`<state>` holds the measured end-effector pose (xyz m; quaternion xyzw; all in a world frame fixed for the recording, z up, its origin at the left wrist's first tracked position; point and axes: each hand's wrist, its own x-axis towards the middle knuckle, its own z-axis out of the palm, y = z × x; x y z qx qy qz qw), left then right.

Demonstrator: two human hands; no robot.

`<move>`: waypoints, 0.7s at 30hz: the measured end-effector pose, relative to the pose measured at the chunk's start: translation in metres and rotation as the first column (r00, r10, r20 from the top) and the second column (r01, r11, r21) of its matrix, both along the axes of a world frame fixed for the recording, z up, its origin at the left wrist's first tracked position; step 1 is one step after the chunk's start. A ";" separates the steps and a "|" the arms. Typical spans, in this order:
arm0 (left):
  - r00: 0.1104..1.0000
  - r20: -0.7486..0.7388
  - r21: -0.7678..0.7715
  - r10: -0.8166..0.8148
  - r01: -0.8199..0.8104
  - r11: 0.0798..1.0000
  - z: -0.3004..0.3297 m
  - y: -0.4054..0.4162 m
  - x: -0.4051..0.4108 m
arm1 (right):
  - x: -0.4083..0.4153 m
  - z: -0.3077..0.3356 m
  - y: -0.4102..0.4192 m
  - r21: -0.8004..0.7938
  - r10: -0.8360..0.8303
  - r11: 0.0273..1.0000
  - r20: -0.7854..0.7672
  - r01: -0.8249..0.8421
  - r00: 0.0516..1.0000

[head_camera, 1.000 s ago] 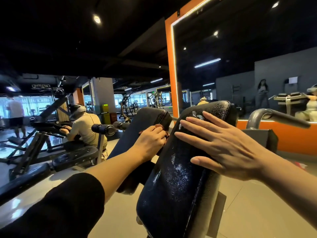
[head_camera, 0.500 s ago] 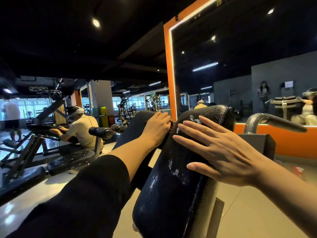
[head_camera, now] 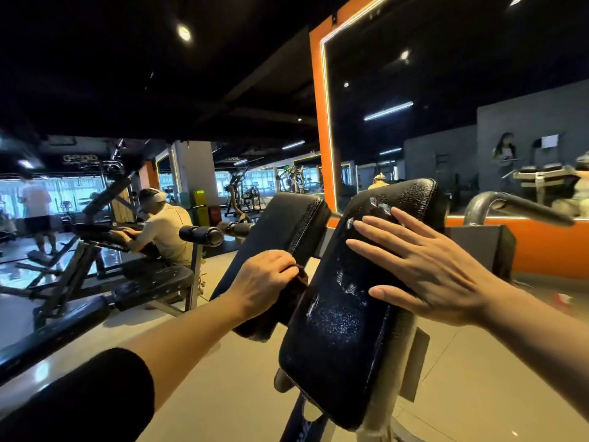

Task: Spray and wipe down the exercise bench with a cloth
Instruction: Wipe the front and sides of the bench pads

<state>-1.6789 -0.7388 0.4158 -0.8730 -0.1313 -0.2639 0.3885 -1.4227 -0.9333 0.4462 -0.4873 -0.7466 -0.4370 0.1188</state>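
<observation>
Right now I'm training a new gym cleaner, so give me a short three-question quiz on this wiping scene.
1. True or false: the right hand lies flat on the right pad.
2. Which hand grips the dark cloth? A left, B right.
3. Fill in: droplets show on the ___ pad, not the left pad.

Key: 1 true; 2 A, the left hand; 3 right.

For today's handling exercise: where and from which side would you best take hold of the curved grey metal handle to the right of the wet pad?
Probably wrap the grip around the metal handle on its straight outer stretch, coming from above: that bar lies nearly level, bare, and apart from the right hand pressing the pad.
</observation>
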 end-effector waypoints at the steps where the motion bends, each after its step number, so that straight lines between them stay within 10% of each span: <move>1: 0.995 0.087 -0.011 0.043 -0.042 0.999 0.013 -0.002 0.010 | -0.002 0.000 -0.004 -0.011 0.001 1.000 -0.021 -0.002 1.000; 8: 0.932 0.081 -0.081 0.352 -0.346 0.935 0.029 0.027 0.077 | -0.004 0.001 -0.008 -0.017 -0.010 1.000 -0.059 0.009 0.998; 17: 0.965 -0.231 -0.032 0.124 -0.135 0.990 -0.061 -0.012 -0.037 | -0.003 -0.004 -0.005 0.029 0.019 0.999 -0.080 -0.017 0.997; 21: 0.998 -0.017 0.095 0.066 -0.064 0.993 -0.019 -0.009 -0.006 | -0.004 -0.004 -0.005 0.027 0.008 1.000 -0.086 -0.006 0.996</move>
